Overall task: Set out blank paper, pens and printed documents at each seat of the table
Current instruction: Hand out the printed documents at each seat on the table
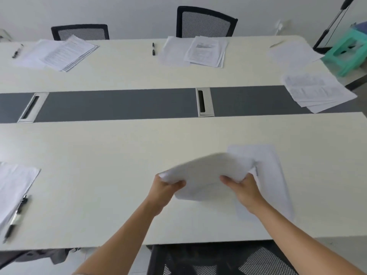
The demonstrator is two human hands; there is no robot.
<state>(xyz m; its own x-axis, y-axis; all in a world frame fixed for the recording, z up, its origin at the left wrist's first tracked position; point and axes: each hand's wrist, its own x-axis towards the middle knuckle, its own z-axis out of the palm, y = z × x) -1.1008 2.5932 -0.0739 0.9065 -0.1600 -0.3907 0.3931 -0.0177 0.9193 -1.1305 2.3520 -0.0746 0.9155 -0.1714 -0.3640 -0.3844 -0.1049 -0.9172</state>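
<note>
Both hands hold a blurred stack of white paper [206,175] just above the near half of the table [111,155]. My left hand [166,190] grips its left edge and my right hand [243,190] grips its right edge. Under and right of the stack lies a blank sheet [274,175] flat on the table. A pen-like shape shows faintly at the stack's right edge. Other seats hold sets: printed documents [69,52] with a pen [16,51] at far left, documents [206,50] with a pen [153,49] at far middle, papers [315,92] at the right end.
At near left lie papers [14,185] with a pen [14,217]. A grey strip with two cable boxes [204,102] runs along the table's middle. Black mesh chairs [204,22] stand behind the far side, one chair [218,261] below me. A green stool [349,50] stands at far right.
</note>
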